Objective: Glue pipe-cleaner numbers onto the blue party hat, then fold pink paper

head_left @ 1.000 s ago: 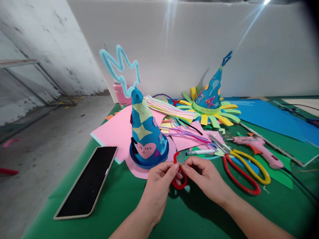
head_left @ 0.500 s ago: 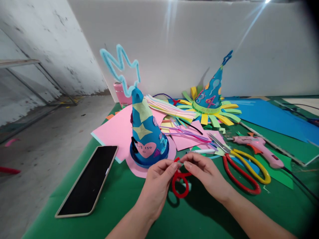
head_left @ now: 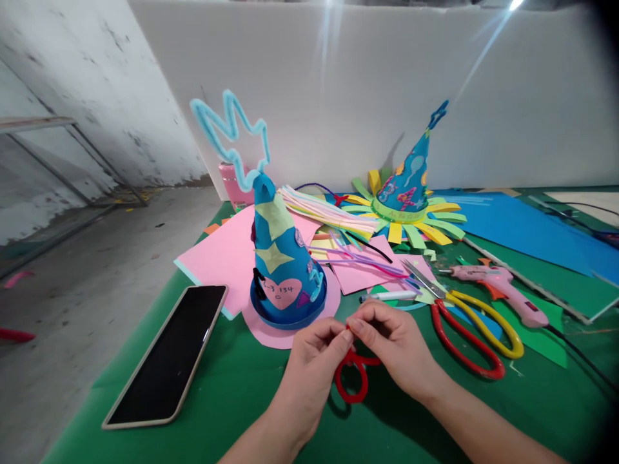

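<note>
Both my hands pinch a red pipe cleaner (head_left: 352, 380) bent into a loop, held just above the green table (head_left: 232, 393). My left hand (head_left: 309, 370) grips its top from the left with thumb and forefinger closed. My right hand (head_left: 391, 348) pinches the same spot from the right. Just beyond my hands stands a blue paper cone hat (head_left: 283, 258) with yellow stars, a pink heart and a light-blue pipe-cleaner zigzag (head_left: 232, 138) on its tip.
A dark phone (head_left: 169, 354) lies to the left. Red-and-yellow scissors (head_left: 464, 322), a white marker (head_left: 389, 296) and a pink glue gun (head_left: 498, 287) lie to the right. Farther back are pink paper sheets (head_left: 222, 254), loose pipe cleaners (head_left: 358, 254), a second decorated cone hat (head_left: 406, 183) and blue card (head_left: 527, 229).
The red loop has been twisted and lowered a little between my fingers; both hands shifted slightly down and stayed pinched on it.
</note>
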### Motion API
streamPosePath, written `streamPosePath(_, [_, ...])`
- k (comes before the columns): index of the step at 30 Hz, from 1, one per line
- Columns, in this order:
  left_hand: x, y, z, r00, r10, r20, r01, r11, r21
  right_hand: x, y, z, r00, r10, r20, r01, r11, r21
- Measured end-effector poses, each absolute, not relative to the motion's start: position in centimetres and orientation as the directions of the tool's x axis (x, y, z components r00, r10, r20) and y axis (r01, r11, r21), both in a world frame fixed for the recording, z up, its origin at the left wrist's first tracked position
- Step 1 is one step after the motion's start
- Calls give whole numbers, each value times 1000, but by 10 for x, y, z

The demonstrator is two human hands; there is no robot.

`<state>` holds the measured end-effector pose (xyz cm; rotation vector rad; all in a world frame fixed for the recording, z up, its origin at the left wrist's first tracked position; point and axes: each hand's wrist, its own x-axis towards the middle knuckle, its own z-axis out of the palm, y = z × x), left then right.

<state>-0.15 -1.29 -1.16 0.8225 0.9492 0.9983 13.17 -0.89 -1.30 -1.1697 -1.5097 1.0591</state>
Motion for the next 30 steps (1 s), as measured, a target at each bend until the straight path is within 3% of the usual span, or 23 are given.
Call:
streamPosePath(12, [-2,-13,-15,220,951,-217,-239,269,933,133,-11,-12,-160,971,176,282,216,-935])
streamPosePath(23, [-3,-13,-13,264,934,-242,-286,315,905,134,-10,-15,-148,975,164,155,187,-970])
streamPosePath(30, [-4,-12,-9,291,904,-313,-327,402,856,133,-6,-12,-156,987,43,-34,38,-999])
